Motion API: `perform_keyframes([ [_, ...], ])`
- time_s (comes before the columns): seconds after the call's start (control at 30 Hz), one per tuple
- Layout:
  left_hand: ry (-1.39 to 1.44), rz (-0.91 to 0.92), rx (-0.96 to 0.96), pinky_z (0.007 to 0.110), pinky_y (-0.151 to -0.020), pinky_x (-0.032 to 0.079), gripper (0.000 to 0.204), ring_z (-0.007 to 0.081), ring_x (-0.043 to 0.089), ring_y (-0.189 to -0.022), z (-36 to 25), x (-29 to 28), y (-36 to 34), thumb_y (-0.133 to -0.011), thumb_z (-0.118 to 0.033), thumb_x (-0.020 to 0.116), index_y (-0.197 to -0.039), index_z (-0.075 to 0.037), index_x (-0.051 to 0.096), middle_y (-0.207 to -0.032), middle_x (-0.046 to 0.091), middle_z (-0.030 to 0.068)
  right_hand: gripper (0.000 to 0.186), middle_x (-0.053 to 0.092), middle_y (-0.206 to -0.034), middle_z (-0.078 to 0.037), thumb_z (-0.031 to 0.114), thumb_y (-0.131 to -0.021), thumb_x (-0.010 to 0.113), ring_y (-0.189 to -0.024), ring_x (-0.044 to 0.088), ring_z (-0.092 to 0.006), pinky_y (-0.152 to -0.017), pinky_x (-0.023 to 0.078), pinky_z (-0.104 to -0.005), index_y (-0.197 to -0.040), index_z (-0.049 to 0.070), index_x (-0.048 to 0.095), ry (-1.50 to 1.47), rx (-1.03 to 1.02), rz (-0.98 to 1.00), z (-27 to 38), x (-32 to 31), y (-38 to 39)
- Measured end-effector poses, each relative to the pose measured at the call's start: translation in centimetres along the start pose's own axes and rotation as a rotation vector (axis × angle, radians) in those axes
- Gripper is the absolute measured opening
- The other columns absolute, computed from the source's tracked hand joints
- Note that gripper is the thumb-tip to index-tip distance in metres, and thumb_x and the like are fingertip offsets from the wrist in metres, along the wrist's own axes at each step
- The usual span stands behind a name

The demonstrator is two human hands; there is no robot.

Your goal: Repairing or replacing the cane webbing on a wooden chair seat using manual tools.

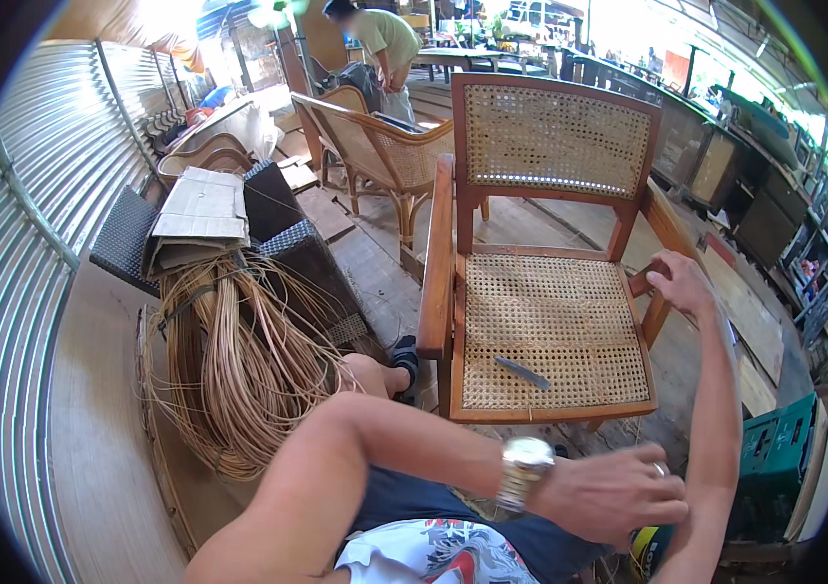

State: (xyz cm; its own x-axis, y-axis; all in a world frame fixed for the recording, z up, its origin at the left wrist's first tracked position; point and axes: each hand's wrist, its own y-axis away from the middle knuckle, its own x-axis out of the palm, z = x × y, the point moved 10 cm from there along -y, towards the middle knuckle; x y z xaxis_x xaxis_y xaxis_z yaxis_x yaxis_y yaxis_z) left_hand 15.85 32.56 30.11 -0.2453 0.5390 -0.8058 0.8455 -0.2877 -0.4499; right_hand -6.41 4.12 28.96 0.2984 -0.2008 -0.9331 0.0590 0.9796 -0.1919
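My right hand reaches to the right side of a wooden armchair, its fingers curled over the front end of the armrest. The chair has a woven cane seat and back in a brown frame. On the seat, near its front edge, lies a knife with a dark blade. My left hand, with a metal wristwatch and a ring, crosses over my lap to my right forearm. Its fingers are loosely bent and spread, holding nothing; whether they touch the forearm I cannot tell.
A big bundle of rattan strands lies to the left, beside folded cardboard and dark woven furniture. Another cane armchair stands behind. Green crate-like box sits at right. Another person bends over farther back.
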Motion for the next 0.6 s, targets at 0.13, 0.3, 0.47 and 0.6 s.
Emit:
perform_keyframes([
  [0.13,-0.322,-0.304,-0.248,0.054,-0.119,0.029,0.102,0.0406,0.036,-0.147,4.3,-9.0,9.6,-0.077,-0.053,0.084,-0.152,-0.001,0.039,-0.157,0.035,0.0247,0.042,0.064,-0.128,-0.019,0.024,-0.088,0.073,-0.124,0.059,-0.0364,-0.108,0.045,-0.0432,-0.124,0.002,0.067,0.217,-0.049,-0.194,-2.1,-1.1,6.1],
  [0.3,-0.313,-0.936,-0.733,0.050,-0.118,0.034,0.084,0.0439,0.038,-0.145,12.5,-18.6,25.4,-0.093,-0.051,0.073,-0.151,0.000,0.040,-0.155,0.038,0.0240,0.046,0.059,-0.128,-0.017,0.017,-0.089,0.073,-0.126,0.054,-0.0378,-0.107,0.044,-0.0476,-0.132,0.005,0.060,0.500,-0.041,-0.266,-5.7,-0.3,10.6],
  [0.47,0.676,-1.373,-0.985,0.050,-0.115,0.041,0.071,0.0449,0.053,-0.134,20.9,-13.6,35.0,-0.099,-0.056,0.064,-0.140,-0.001,0.049,-0.142,0.054,0.0253,0.032,0.066,-0.119,-0.021,0.025,-0.096,0.069,-0.115,0.062,-0.0397,-0.096,0.050,-0.0472,-0.119,0.004,0.066,0.492,0.203,-0.704,-9.5,-4.3,12.1],
  [0.6,1.477,-1.324,-0.641,0.046,-0.101,0.055,0.056,0.0349,0.067,-0.115,23.3,-9.2,31.7,-0.102,-0.051,0.062,-0.126,-0.002,0.053,-0.122,0.065,0.0241,0.051,0.073,-0.102,-0.025,0.051,-0.101,0.060,-0.096,0.070,-0.0452,-0.082,0.055,-0.0512,-0.113,0.002,0.068,0.316,0.444,-0.556,-14.1,-3.2,11.4],
])
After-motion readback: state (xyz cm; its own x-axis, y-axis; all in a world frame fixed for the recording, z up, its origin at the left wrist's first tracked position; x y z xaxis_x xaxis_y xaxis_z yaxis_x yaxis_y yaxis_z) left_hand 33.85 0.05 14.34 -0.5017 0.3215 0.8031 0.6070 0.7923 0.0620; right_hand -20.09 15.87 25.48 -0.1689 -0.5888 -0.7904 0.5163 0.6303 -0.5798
